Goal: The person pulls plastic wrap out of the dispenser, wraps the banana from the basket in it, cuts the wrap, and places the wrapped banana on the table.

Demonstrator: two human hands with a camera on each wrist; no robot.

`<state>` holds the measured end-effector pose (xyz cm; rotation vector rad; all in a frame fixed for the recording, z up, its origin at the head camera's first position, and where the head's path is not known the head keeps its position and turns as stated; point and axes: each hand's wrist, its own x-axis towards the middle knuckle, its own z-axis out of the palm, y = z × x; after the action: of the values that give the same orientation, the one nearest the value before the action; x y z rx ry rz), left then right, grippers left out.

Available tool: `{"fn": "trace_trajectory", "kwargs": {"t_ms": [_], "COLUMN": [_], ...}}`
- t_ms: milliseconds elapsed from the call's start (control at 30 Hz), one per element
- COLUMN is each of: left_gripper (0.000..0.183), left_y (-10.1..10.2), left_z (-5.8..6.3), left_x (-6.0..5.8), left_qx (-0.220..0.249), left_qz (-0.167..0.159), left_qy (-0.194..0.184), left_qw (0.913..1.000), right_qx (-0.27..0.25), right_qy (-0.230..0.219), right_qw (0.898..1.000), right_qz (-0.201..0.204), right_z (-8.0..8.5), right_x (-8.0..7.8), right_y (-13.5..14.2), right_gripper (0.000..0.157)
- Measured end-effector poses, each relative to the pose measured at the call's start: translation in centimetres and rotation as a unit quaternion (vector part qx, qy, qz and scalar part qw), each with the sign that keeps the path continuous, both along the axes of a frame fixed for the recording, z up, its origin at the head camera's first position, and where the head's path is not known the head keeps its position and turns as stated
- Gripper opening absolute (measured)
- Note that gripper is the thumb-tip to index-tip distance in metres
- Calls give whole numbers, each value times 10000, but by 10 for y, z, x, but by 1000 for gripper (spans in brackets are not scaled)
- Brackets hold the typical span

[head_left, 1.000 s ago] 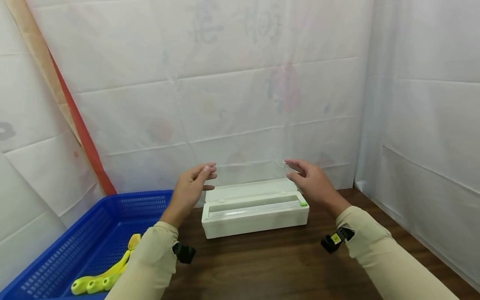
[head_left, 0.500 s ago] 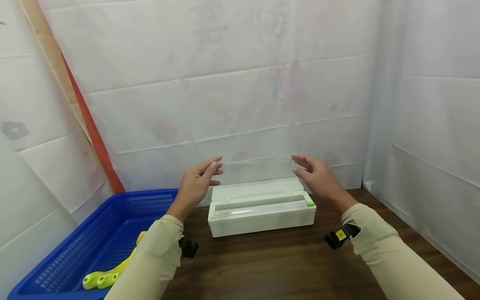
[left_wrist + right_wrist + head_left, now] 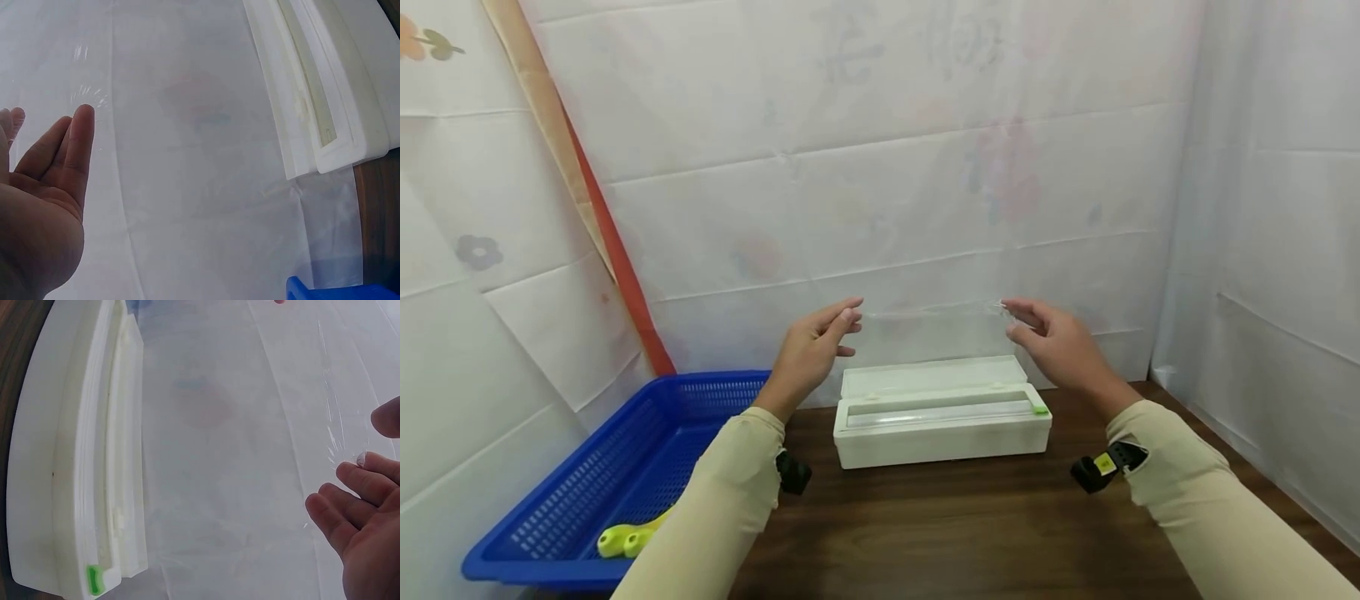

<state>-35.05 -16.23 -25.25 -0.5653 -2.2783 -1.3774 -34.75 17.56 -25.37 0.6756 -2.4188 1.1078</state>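
A thin sheet of clear plastic wrap [image 3: 932, 311] stretches between my hands, above and behind the white wrap dispenser [image 3: 943, 443]. At its left end, my left hand [image 3: 815, 348] pinches the film near thumb and index fingertips, other fingers extended. On the other side, my right hand [image 3: 1060, 346] holds a crumpled bit of film at its fingertips, the thumb spread apart in the right wrist view. The dispenser's lid [image 3: 932, 377] stands raised at the back. A green slider [image 3: 1040, 410] sits at its right end.
A blue plastic basket [image 3: 561, 571] stands at the left, with a yellow-green knobbly object [image 3: 625, 540] in it, partly behind the left sleeve. Printed white sheeting [image 3: 887, 192] hangs behind and at both sides of the dark wooden table [image 3: 940, 533].
The head view has turned a little left, so everything shifts right in it. Both hands have risen slightly, drawing the plastic wrap higher above the dispenser.
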Motion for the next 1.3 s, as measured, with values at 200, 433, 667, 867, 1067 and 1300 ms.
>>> {"fn": "trace_trajectory", "kwargs": {"t_ms": [200,433,667,867,1067,1300], "left_gripper": [31,31,35,37,34,38], "left_y": [8,4,-6,-9,-6,-6], "left_z": [7,14,23,29,32,37], "left_x": [-5,-4,0,1,2,2], "left_qx": [-184,-487,-608,-564,-634,-700], "left_qz": [-69,188,432,413,341,284], "left_qy": [114,176,350,469,390,506], "left_qw": [9997,9985,9966,9964,9966,9959], "right_qx": [-123,-172,-193,-274,-273,-102], "right_qy": [61,-127,-155,-260,-279,-229], "right_qw": [9998,9996,9996,9993,9992,9997], "right_qz": [-136,-201,-120,-17,23,51], "right_z": [6,13,23,26,28,32], "right_x": [2,4,1,-1,-3,-4], "right_y": [7,2,-10,-13,-8,-7], "right_gripper": [50,52,52,52,54,57]}}
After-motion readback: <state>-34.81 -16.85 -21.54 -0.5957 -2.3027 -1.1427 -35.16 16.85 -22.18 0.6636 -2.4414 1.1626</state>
